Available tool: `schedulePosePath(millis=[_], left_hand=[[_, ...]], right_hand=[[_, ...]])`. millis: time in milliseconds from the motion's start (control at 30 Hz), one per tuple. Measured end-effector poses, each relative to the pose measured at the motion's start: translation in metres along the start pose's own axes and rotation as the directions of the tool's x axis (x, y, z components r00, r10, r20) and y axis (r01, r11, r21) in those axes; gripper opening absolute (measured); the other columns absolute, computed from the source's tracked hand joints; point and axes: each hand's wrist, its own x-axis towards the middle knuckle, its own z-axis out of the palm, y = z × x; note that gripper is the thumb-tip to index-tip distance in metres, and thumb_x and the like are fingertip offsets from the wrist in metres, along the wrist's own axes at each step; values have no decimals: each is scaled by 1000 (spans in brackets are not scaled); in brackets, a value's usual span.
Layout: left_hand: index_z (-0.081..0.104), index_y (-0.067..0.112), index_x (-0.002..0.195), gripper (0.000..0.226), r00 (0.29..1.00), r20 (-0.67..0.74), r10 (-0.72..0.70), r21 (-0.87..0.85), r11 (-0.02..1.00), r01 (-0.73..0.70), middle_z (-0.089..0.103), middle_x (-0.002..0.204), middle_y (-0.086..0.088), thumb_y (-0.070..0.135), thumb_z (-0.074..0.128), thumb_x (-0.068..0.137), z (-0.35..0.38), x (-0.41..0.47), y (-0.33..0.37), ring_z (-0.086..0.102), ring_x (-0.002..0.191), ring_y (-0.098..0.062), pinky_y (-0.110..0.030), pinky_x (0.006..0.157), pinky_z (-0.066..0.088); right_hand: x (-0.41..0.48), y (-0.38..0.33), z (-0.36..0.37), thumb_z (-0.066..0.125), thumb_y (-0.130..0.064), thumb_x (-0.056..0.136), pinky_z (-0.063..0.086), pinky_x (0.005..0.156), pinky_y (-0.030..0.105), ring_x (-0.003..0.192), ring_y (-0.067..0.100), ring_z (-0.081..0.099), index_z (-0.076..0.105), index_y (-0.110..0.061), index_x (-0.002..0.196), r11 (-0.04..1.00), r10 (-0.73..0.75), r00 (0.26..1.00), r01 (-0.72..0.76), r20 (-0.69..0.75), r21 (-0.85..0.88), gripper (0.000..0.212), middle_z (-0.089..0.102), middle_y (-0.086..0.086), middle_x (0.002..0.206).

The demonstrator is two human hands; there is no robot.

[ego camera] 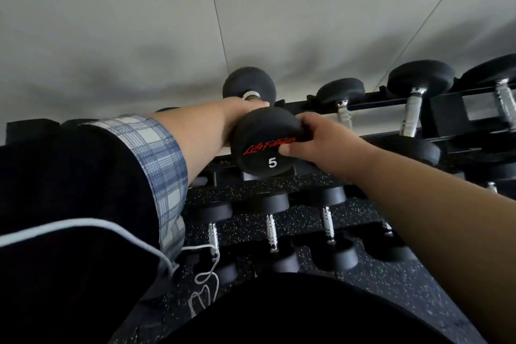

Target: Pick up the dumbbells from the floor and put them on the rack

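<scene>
A black round-headed dumbbell [265,145] marked "5" with red lettering is held at the top tier of the black rack [391,98]. Its far head [249,84] shows behind my left hand. My left hand [240,109] is wrapped around the chrome handle, mostly hidden behind the near head. My right hand [321,139] grips the right side of the near head, thumb on its face. Three more dumbbells [270,220] lie on the speckled floor [391,282] below, handles pointing toward me.
Other black dumbbells [413,92] with chrome handles rest on the rack's top tier to the right. A grey wall [167,22] rises behind the rack. A white cord [206,274] hangs from my dark clothing at the lower left.
</scene>
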Motion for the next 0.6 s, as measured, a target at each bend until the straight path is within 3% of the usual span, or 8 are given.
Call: schedulePosePath(millis=[67, 100, 200, 267, 333, 467, 533, 600], left_hand=[[65, 5, 118, 46, 971, -188, 148, 233, 967, -102, 66, 120, -11, 42, 65, 90, -3, 21, -4, 63, 107, -27, -36, 101, 43], [70, 6, 102, 39, 970, -189, 152, 275, 957, -96, 69, 108, -9, 42, 64, 91, -3, 30, -8, 66, 95, -25, -32, 95, 46], [60, 13, 68, 43, 994, -106, 6, 192, 981, 15, 62, 72, 1, 44, 53, 97, -2, 51, -16, 57, 60, -15, -22, 60, 48], [55, 11, 69, 40, 995, -103, -11, 112, 993, 23, 58, 69, -1, 39, 53, 99, -1, 66, -18, 54, 58, -15, -21, 55, 50], [54, 10, 76, 32, 993, -110, 42, 49, 998, -36, 60, 79, -7, 33, 57, 98, 1, 81, -17, 59, 70, -22, -33, 77, 57], [62, -1, 106, 45, 990, -119, 75, 233, 972, -45, 66, 104, -16, 43, 58, 94, 7, 101, -11, 66, 95, -33, -46, 89, 54], [59, -4, 116, 58, 985, -136, 110, 388, 921, -49, 67, 111, -21, 48, 59, 91, 12, 107, -10, 66, 102, -39, -51, 90, 53], [56, -3, 119, 54, 985, -131, 116, 374, 926, -60, 66, 110, -21, 43, 63, 91, 17, 110, -13, 67, 100, -39, -51, 86, 56]], right_hand=[[18, 7, 13, 83, -40, 72, 46, 58, 11, 73, -4, 63, 53, -41, 101, 981, -13, 998, 24, 58, -190, 42, 64, -16, 87], [26, 12, 20, 83, -39, 72, 43, 57, 15, 73, -2, 60, 53, -37, 102, 963, -18, 997, 39, 80, -267, 43, 61, -16, 87], [47, 32, 34, 83, -37, 73, 38, 60, 20, 77, -2, 52, 53, -29, 107, 923, -13, 994, 55, 112, -382, 46, 56, -16, 87], [57, 46, 38, 83, -35, 74, 38, 59, 19, 76, -3, 52, 50, -32, 108, 915, -7, 995, 49, 104, -401, 48, 54, -17, 86], [64, 56, 38, 81, -37, 75, 43, 62, 24, 76, 1, 55, 49, -34, 112, 901, 2, 996, 39, 93, -432, 49, 56, -15, 86], [75, 72, 40, 75, -41, 79, 50, 71, 34, 79, 14, 60, 44, -33, 119, 822, 0, 993, 65, 115, -565, 51, 57, -15, 86], [77, 81, 42, 74, -41, 79, 48, 87, 38, 87, 17, 58, 47, -33, 121, 777, -20, 991, 98, 131, -622, 50, 57, -13, 88], [80, 90, 41, 73, -39, 80, 34, 109, 40, 103, 21, 59, 52, -30, 122, 724, -8, 986, 119, 165, -679, 47, 64, -9, 98]])
